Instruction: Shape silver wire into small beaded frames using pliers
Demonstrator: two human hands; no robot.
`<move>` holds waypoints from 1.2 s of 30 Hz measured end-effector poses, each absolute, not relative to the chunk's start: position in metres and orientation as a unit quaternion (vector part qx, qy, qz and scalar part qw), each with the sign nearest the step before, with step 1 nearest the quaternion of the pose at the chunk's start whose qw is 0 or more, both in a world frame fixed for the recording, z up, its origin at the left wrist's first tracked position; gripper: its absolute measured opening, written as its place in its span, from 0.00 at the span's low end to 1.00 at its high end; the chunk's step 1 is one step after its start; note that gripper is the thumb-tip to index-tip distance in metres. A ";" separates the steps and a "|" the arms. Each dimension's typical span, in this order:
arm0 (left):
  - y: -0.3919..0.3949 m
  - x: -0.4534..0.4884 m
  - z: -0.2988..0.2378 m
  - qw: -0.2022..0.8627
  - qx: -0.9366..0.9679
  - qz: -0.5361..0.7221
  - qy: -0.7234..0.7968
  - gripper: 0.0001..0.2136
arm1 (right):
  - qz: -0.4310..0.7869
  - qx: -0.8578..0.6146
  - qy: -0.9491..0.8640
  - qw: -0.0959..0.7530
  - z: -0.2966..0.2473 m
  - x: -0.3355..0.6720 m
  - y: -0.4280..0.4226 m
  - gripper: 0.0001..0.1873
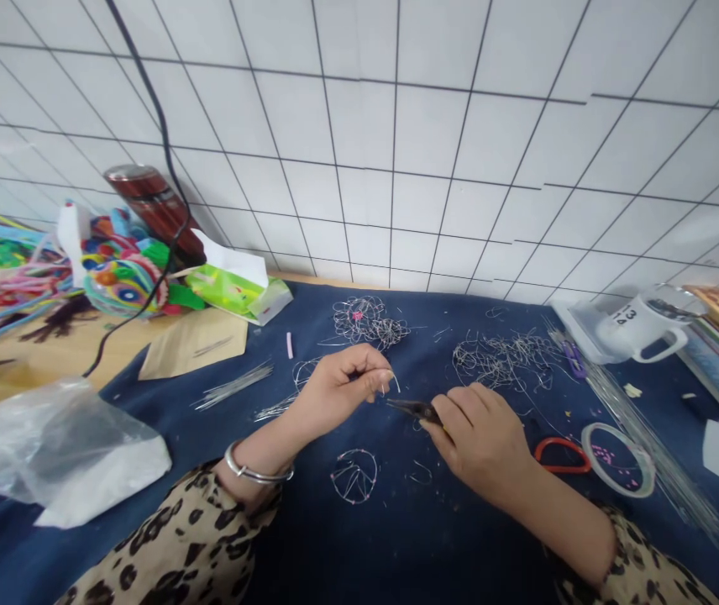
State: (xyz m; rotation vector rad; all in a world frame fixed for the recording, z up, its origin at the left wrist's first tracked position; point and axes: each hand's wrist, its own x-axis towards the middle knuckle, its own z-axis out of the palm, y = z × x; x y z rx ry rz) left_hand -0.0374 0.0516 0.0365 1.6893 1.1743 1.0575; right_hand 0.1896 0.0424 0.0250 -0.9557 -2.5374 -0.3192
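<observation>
My left hand [350,385] pinches a short piece of thin silvery wire [396,382], whose curved end sticks out past the fingertips. Just to the right, my right hand [479,433] is wrapped round a pair of dark-jawed pliers [415,408]. Their tips point left, below the wire and apart from it. Below the hands, a round wire piece with spokes and small pink beads [354,477] lies on the dark blue cloth [460,546]. A small curl of wire [421,473] rests beside it.
Tangled wire shapes [369,322] and a loose wire heap [504,360] lie behind the hands. Straight wires [233,386] are at left. On the right are a clear round dish [617,458] with pink beads, a white mug [649,323] and long wires [655,454]. A plastic bag [63,445] lies front left.
</observation>
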 end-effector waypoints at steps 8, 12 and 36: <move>0.048 -0.034 0.038 0.401 0.673 0.407 0.470 0.07 | -0.147 -0.333 -0.912 0.192 0.025 0.190 0.041 0.12; 0.045 -0.031 0.039 0.352 0.697 0.388 0.490 0.06 | -0.161 -0.324 -0.913 0.189 0.025 0.190 0.041 0.13; 0.046 -0.030 0.040 0.290 0.725 0.372 0.502 0.07 | -0.180 -0.322 -0.912 0.180 0.023 0.190 0.043 0.13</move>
